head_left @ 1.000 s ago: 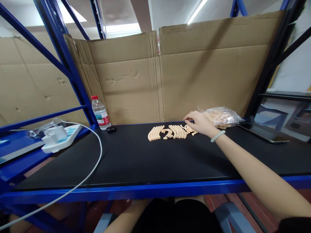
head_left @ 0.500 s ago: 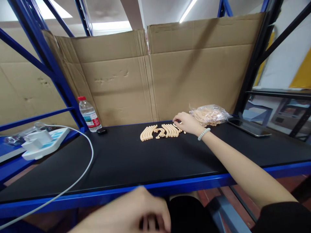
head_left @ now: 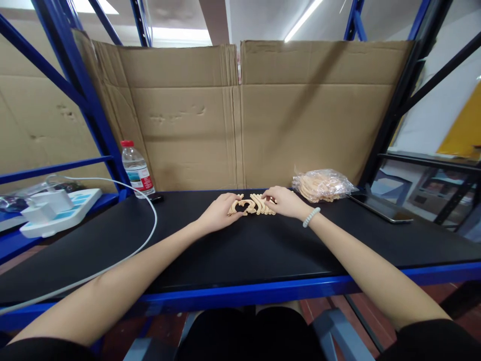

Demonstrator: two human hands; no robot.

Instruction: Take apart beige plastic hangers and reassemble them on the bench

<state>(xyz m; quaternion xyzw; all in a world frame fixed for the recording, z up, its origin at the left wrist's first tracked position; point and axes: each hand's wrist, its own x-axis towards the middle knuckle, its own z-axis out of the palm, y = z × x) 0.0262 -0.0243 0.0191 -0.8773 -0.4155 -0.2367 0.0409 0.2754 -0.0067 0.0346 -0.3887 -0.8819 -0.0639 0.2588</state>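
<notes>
Pale, curved wooden-looking strips [head_left: 259,204] lie side by side at the middle of the black tabletop, with smaller curved bits [head_left: 246,204] between the two groups. My left hand [head_left: 218,213] rests over the left group and covers much of it. Its thumb and fingers are apart, at the near and far sides of the strips. Over the right end of the right group, my right hand [head_left: 280,200] has its fingers curled in a pinch. What lies between those fingertips is hidden. A beaded bracelet [head_left: 311,217] circles the right wrist.
At the right back, a clear plastic bag [head_left: 323,184] holds more pale pieces, beside a dark flat tablet-like device [head_left: 381,207]. On the left are a water bottle [head_left: 138,170], a small black object [head_left: 156,198], a power strip [head_left: 62,213] and a white cable [head_left: 155,220]. Cardboard [head_left: 180,120] walls the back.
My left hand has come up from below the table's front edge to the left group of strips. My right hand stays by the right group, fingers slightly lower over it. The view has shifted slightly.
</notes>
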